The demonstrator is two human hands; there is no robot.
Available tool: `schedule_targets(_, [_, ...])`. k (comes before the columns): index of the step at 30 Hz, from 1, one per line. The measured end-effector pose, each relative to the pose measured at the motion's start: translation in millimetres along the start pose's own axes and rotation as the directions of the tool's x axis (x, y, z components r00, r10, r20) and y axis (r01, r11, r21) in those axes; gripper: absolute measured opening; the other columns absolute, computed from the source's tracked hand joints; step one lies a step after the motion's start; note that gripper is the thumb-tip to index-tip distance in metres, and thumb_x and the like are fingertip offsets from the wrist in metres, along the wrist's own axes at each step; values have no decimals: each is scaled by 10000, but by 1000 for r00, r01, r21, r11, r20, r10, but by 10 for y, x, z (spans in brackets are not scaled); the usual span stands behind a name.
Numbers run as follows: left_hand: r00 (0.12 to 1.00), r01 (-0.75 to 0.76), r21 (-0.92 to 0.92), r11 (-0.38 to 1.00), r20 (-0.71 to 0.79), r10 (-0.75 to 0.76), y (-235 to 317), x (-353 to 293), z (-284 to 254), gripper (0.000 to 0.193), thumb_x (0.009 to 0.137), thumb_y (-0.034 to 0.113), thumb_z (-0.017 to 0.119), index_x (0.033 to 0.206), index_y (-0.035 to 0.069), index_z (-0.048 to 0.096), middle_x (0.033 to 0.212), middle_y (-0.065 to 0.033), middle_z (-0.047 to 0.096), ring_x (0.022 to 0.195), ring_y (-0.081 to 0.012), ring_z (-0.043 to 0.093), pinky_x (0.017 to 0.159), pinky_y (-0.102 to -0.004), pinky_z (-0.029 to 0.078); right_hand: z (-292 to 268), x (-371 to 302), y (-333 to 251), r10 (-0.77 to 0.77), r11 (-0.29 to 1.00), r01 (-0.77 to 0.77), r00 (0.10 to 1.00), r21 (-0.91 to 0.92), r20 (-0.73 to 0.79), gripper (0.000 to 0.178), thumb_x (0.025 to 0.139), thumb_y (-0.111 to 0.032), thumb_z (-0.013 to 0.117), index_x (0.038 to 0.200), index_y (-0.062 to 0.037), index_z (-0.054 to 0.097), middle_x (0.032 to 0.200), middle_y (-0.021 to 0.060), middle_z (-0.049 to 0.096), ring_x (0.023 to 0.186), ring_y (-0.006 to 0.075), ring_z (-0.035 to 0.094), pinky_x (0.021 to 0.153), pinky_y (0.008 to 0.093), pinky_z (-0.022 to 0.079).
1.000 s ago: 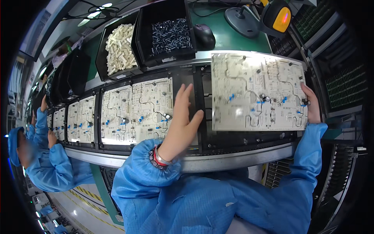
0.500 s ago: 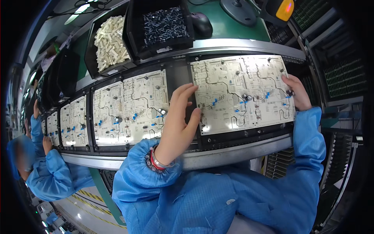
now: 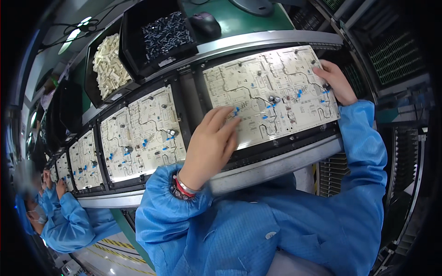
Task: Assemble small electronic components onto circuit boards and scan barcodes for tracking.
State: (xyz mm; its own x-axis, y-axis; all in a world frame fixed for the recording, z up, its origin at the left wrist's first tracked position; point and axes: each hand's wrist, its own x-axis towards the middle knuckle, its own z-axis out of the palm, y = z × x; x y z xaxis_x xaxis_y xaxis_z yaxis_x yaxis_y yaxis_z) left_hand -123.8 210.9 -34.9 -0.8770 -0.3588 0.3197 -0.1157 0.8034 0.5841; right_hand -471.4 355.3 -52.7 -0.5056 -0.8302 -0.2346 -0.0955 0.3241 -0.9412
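Observation:
A pale printed circuit board [image 3: 276,115] with black capacitors and small blue parts lies tilted in its black carrier. At its right edge my right hand [image 3: 340,85] grips it, thumb on the top face and the other fingers mostly hidden behind the edge. My left hand [image 3: 212,140] is over the board's lower left part, fingers slightly bent and apart, close to a blue component [image 3: 236,112]. Whether the fingertips touch the board cannot be made out. Nothing shows in the left hand.
Further left along the metal rail [image 3: 276,161] sit more boards [image 3: 140,129]. Behind it stand a black bin of cream parts [image 3: 109,66], a black bin of dark parts [image 3: 168,34] and a mouse [image 3: 206,24]. A co-worker's sleeve [image 3: 76,216] shows at far left.
My left hand has moved from beside the board's left edge to over its surface. The right hand keeps its hold on the right edge. The whole view has shifted and turned slightly.

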Motion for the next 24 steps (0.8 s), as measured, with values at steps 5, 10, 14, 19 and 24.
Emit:
schedule_targets(5, [999,-39,187,982,37,33,12,-42,116,207,745,23,604,950,-8,603,1088,-156,545,1013,-319,530,844,-378,465,-51,47,93,-387,902,332,905,-278,-176,417,883,-81,571,1266,44,462,1220,127,553,1140,184,506,978,268,375])
schedule_targets(10, [999,-42,248,968,28,36,20,-32,188,209,750,35,613,955,-6,603,1075,-145,558,1005,-312,536,837,-376,470,-213,-373,-211,-393,905,367,915,-216,-92,390,892,-82,547,1264,17,483,1289,121,510,1211,185,459,1038,303,325])
schedule_targets(14, [999,-34,285,958,39,23,26,-59,187,215,756,50,615,963,-5,605,1097,-142,561,1015,-309,535,855,-376,463,178,-759,-268,-409,753,516,853,-408,324,357,805,-73,612,1161,-44,595,1221,134,560,1165,269,507,1023,373,359])
schedule_targets(19, [987,-53,290,955,158,7,74,-36,73,250,761,46,627,1006,0,623,1157,-153,555,1107,-337,504,906,-398,438,604,-868,-78,-451,525,709,701,-471,553,367,691,-112,721,1051,-83,654,1217,113,549,1218,323,440,1031,431,353])
schedule_targets(24, [952,-75,153,985,306,25,78,-121,-77,305,729,50,658,1027,-1,618,1221,-147,530,1144,-347,481,931,-401,425,623,-695,-60,-515,346,823,568,-451,641,258,735,-154,676,989,-115,676,1144,74,588,1163,294,492,1018,429,374])
